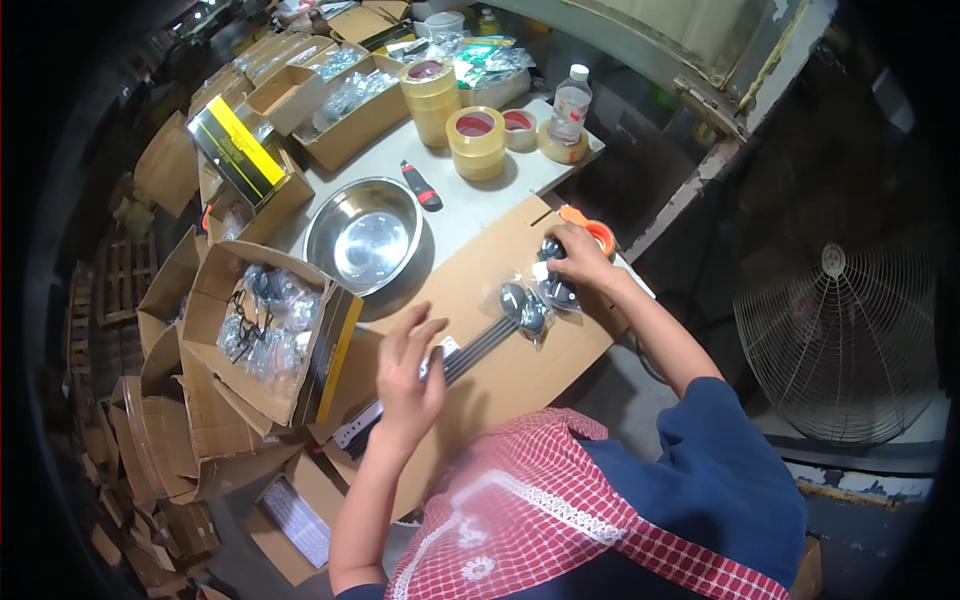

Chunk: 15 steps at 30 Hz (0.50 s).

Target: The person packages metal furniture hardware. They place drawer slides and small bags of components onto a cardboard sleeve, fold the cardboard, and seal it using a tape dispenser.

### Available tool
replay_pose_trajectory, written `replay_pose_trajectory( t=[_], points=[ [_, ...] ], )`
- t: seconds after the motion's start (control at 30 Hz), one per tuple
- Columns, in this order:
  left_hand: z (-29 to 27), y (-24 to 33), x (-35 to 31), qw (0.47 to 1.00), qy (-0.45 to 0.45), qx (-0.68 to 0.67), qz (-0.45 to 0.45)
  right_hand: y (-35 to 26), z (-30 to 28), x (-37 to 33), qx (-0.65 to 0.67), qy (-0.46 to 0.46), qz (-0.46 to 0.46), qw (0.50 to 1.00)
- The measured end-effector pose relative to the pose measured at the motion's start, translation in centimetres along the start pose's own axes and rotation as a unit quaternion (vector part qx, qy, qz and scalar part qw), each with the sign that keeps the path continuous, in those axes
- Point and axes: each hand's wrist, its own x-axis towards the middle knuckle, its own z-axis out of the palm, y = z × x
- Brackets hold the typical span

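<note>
On a flat sheet of cardboard (570, 352) in front of me lies a bundle of long dark bars (484, 347) with a white label. My left hand (408, 378) hovers over the bars near the label, fingers raised and apart. Part of the bundle is hidden behind that hand. At the bars' far end are clear plastic bags (522, 308) with black rounded parts inside. My right hand (580, 258) closes its fingers around a black rounded part (550, 250) beside the bags. An orange tape dispenser (600, 236) lies just beyond that hand.
A steel bowl (364, 235) and a red-and-black utility knife (421, 186) rest on the white table. Tape rolls (476, 143) and a bottle (571, 104) stand farther back. At left, an open carton (262, 335) holds bagged parts. A large fan (838, 345) stands at right.
</note>
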Motion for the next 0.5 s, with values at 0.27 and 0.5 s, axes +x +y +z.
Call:
replay_pose_trajectory(
  t=[0.27, 0.5],
  points=[
    [6.9, -0.2, -1.3, 0.974, -0.105, -0.148, -0.136, -3.4, -4.2, -1.6, 0.106, 0.128, 0.080, 0.983],
    [6.3, 3.7, 1.4, 0.654, -0.206, -0.612, -0.392, -12.9, -8.6, -4.3, 0.341, 0.024, 0.016, 0.940]
  ],
)
